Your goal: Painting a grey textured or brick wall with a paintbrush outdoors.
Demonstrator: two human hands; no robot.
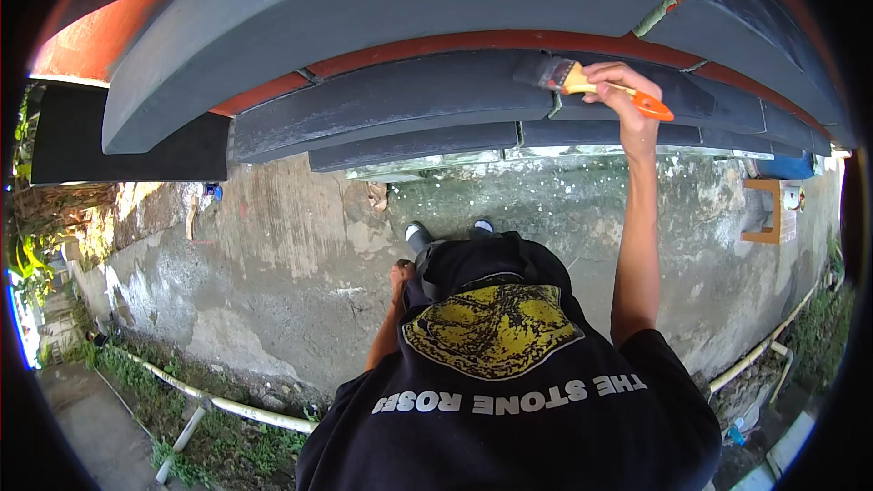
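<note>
My right hand [624, 92] grips a paintbrush [576, 78] by its handle, which has a yellow ferrule end and an orange tip. The dark, paint-coated bristles point left and lie against the upper part of a dark grey painted ledge [409, 88]. A crack with pale rough edges [556, 106] runs down the ledge just below the brush. My left hand [400, 274] hangs low beside my thigh with its fingers curled. Whether it holds anything is too small to tell.
A larger grey ledge [382, 7] juts out above, with a red band [477, 42] beneath it. On the stained concrete floor [286, 314] stand a small wooden stool [771, 211] and a blue container [784, 166] to the right. A pale pipe [252, 411] runs behind me along weeds.
</note>
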